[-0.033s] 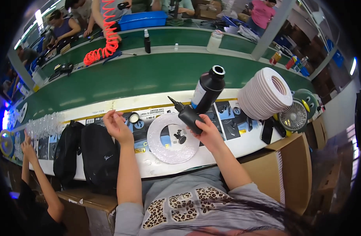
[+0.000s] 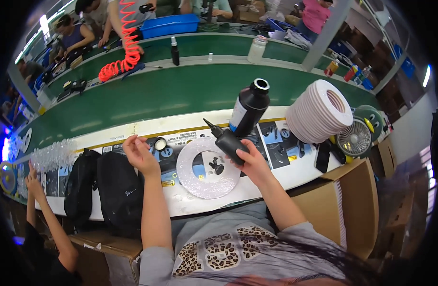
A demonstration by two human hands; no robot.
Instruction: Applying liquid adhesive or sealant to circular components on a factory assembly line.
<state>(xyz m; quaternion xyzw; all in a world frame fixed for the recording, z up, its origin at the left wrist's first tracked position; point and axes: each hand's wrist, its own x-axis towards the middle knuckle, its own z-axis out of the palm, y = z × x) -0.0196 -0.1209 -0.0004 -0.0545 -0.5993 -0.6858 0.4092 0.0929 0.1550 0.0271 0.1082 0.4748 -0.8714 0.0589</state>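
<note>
In my right hand is a black squeeze bottle with a pointed nozzle, tilted up to the left. It hangs over the right part of a glittery white ring, which lies flat on the bench. My left hand is raised left of the ring, fingers loosely bent and apart, nothing visible in them. Close to it a small round cap, white inside with a dark rim, rests on the printed sheet. Beyond the squeeze bottle stands a large black bottle, its mouth uncovered.
A stack of pale rings stands at right, beside a small fan and a phone. Black bags lie at left, near a co-worker's hands. An open carton stands below right; a green conveyor runs behind.
The whole view has shifted very slightly. Both hands and the squeeze bottle keep nearly the same place over the bench.
</note>
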